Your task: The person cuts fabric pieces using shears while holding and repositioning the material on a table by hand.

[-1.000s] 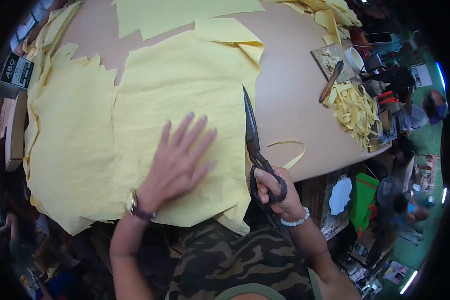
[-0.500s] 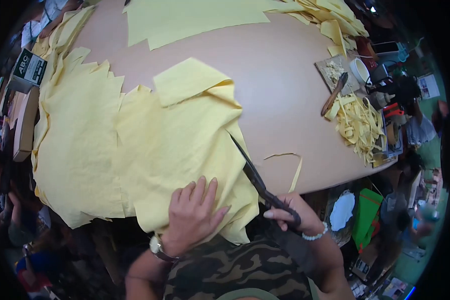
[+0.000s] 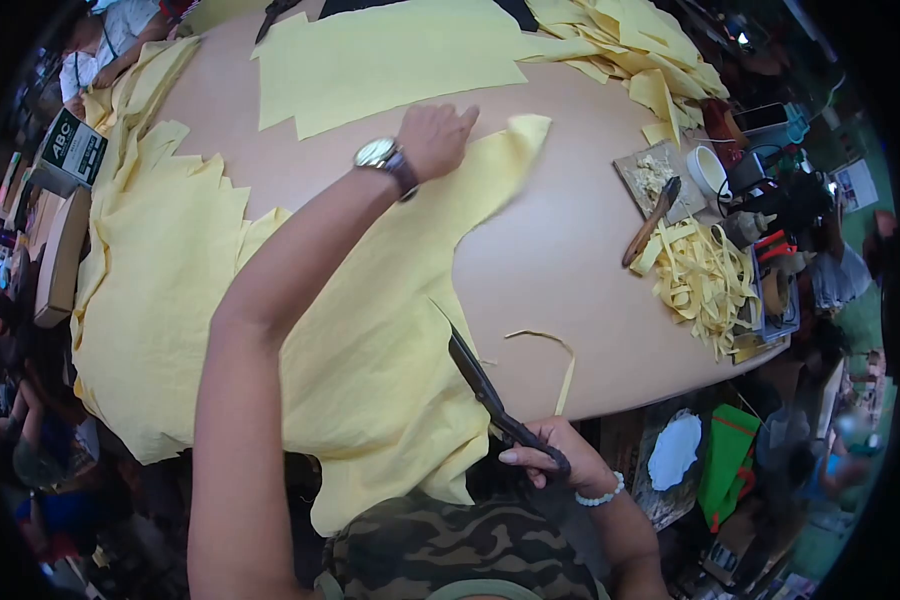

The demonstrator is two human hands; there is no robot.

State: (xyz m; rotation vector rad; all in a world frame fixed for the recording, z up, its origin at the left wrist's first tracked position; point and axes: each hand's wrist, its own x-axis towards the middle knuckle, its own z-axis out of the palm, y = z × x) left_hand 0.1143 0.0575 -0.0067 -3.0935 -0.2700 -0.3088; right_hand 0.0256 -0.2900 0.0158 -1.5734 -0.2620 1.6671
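Observation:
My left hand (image 3: 436, 141) is stretched far forward over the upper edge of a yellow cloth (image 3: 390, 290), wearing a watch. One finger extends to the right; the others are partly hidden, and no cloth shows gripped in them. To its right, a corner of the cloth sticks out, slightly blurred. My right hand (image 3: 552, 455), with a bead bracelet, is wrapped round the handles of black scissors (image 3: 482, 388). Their blades point up and left, lying over the cloth's right edge. A thin yellow strip (image 3: 568, 375) curls on the table beside them.
More yellow cloth (image 3: 160, 300) lies stacked at the left, beside a green-and-white box (image 3: 73, 148). Another cut piece (image 3: 390, 65) lies across the far side of the table (image 3: 560, 260). At right are a heap of strips (image 3: 705, 280), a wooden-handled tool (image 3: 652, 222) and a white cup (image 3: 708, 172).
My left hand has moved from the near part of the cloth to its far edge. The folded-back flap is now spread out to the right. The scissors have shifted slightly left and nearer.

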